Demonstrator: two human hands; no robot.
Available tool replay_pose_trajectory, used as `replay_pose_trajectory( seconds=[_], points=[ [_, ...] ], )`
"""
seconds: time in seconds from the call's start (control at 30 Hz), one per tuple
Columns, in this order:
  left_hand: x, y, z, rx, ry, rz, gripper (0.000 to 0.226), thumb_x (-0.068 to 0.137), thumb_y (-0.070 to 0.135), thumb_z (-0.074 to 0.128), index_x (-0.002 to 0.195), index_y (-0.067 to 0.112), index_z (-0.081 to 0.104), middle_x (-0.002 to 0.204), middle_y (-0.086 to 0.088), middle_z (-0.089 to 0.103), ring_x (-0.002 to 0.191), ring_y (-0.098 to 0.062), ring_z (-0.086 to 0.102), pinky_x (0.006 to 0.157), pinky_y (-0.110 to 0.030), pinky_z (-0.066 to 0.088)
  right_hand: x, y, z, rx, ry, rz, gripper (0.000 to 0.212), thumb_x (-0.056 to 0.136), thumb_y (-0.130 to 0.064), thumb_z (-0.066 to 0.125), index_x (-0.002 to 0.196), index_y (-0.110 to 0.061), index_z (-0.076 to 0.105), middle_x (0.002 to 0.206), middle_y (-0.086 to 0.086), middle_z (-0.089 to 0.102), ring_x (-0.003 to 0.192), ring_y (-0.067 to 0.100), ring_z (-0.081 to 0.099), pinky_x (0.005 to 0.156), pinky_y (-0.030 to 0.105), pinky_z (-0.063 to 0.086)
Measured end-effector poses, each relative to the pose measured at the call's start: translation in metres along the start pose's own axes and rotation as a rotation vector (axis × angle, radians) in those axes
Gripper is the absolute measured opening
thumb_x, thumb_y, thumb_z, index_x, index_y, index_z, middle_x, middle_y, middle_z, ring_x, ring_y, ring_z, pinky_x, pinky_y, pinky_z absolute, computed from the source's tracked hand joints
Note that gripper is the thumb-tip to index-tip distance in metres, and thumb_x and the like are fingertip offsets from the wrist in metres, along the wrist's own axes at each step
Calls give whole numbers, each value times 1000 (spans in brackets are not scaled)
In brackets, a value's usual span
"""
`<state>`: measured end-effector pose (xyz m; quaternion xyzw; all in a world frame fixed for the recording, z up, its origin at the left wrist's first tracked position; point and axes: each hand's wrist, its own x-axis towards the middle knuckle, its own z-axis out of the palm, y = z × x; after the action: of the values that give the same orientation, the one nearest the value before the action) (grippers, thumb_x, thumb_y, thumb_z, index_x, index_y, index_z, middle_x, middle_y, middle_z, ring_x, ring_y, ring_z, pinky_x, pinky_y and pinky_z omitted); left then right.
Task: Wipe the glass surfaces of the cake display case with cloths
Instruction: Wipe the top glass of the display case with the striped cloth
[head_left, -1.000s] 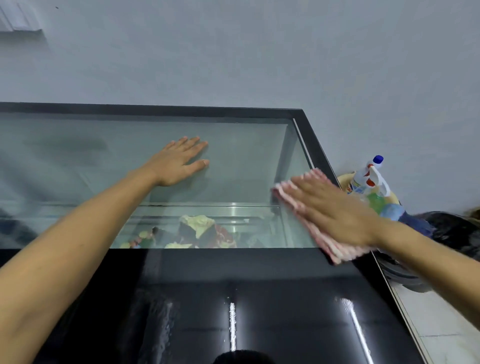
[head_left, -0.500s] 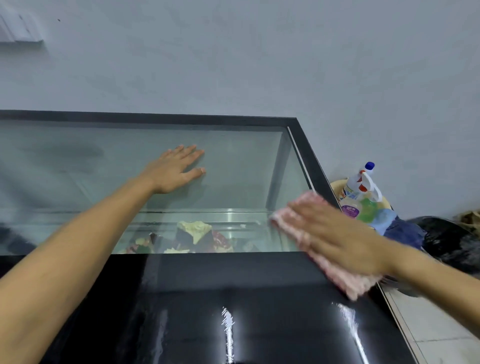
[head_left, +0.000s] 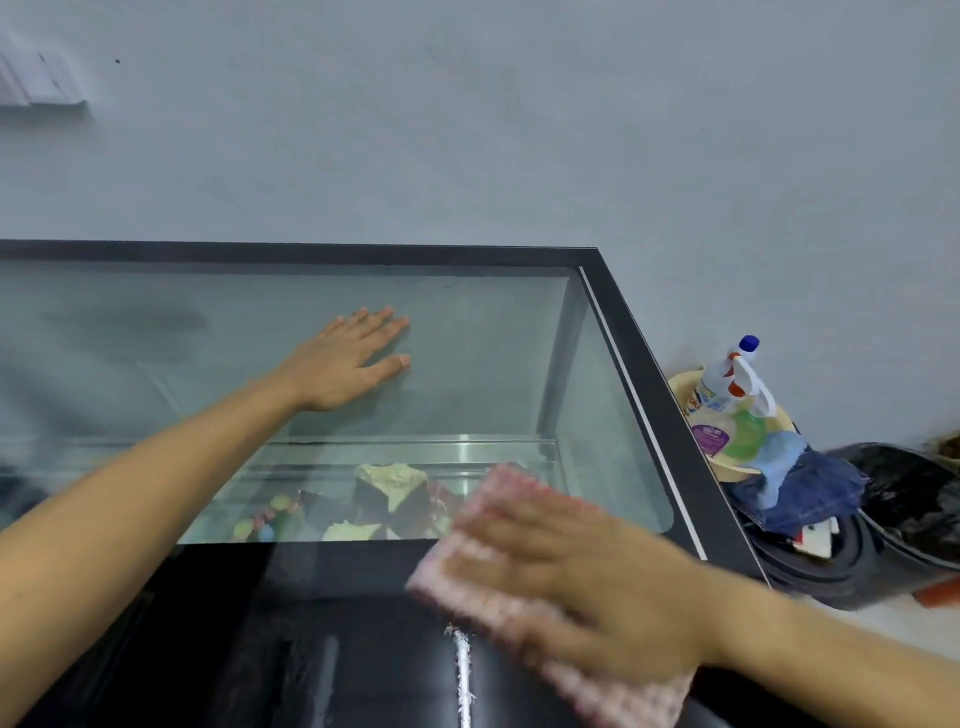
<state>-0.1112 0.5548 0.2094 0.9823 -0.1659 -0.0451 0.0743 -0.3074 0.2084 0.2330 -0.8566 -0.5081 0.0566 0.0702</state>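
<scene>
The pink checked cloth (head_left: 524, 582) lies flat under my right hand (head_left: 587, 587) at the near right part of the display case (head_left: 670, 415), straddling the line where its clear glass top meets the dark front panel, with cakes (head_left: 389, 493) showing through the glass just beyond it. My right fingers look spread and pressed flat on the cloth rather than curled around it, though the hand is blurred and I can't be sure of the thumb. My left hand (head_left: 348, 364) rests palm down with straight fingers on the glass top, farther in toward the case's back edge and well apart from the cloth.
</scene>
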Motion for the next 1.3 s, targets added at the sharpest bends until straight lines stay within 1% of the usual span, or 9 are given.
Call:
replay_pose_trajectory(
  seconds=[0.27,0.4,0.53,0.77,0.87,1.0,1.1,1.17,1.3],
  points=[
    [2,5,-5,-109,1,-20,102,77,88,-7,165,40,11,173,14,1,160,-9,-3,126,-30,-7,135,159,-28,-95,104,611,57,109,-53,10,164,-38,2,174,0,6,160,24,3,128,44,-12],
    [3,-4,-4,-228,11,-9,119,68,99,-14,165,36,19,172,13,7,159,-7,2,130,-33,-3,171,64,-14,-128,52,267,58,111,-49,8,165,-29,-2,173,3,-4,159,20,-10,123,39,-21],
    [6,-13,-4,-130,19,41,105,79,90,0,165,32,18,173,8,9,160,-12,4,129,-30,-2,69,32,-3,-79,17,-97,57,111,-51,23,165,-36,13,174,-4,6,160,15,-6,130,41,-3],
    [10,-54,-17,-76,-7,-75,95,78,84,1,163,44,11,174,8,3,161,-15,-2,127,-32,-7,57,205,-39,-119,3,446,67,99,-68,-10,161,-44,-5,172,-16,-2,159,7,-8,128,40,-10],
    [15,-61,-16,-58,-5,-95,72,98,74,11,163,42,9,174,11,1,160,-12,-4,128,-33,-6,145,226,-37,-96,65,640,60,106,-59,3,164,-41,-1,174,-5,4,160,18,-1,129,44,-9],
    [17,-64,-15,-158,17,-99,65,105,63,10,164,35,10,171,16,2,158,-5,-2,127,-26,-7,242,141,-27,-187,72,330,57,112,-38,11,166,-23,2,172,11,12,159,34,9,127,55,4],
    [22,-83,-18,-178,16,-111,102,76,93,-12,162,43,13,167,21,1,159,-7,-2,129,-31,-6,193,68,-9,-155,70,97,57,113,-46,18,166,-29,7,173,4,7,160,24,-2,129,45,-7],
    [26,-100,-20,-114,21,-135,92,76,85,-8,159,50,11,172,14,1,160,-13,-3,130,-35,-6,131,63,-12,-47,65,23,56,111,-53,20,164,-41,5,173,-7,1,159,11,-10,128,35,-13],
    [29,-107,-17,-50,13,-127,86,78,80,-6,159,52,6,173,12,-1,161,-16,-4,130,-39,-4,78,175,-48,-38,-16,351,60,100,-67,-9,157,-50,-9,168,-22,-8,154,-4,-15,126,28,-14]
  ],
)
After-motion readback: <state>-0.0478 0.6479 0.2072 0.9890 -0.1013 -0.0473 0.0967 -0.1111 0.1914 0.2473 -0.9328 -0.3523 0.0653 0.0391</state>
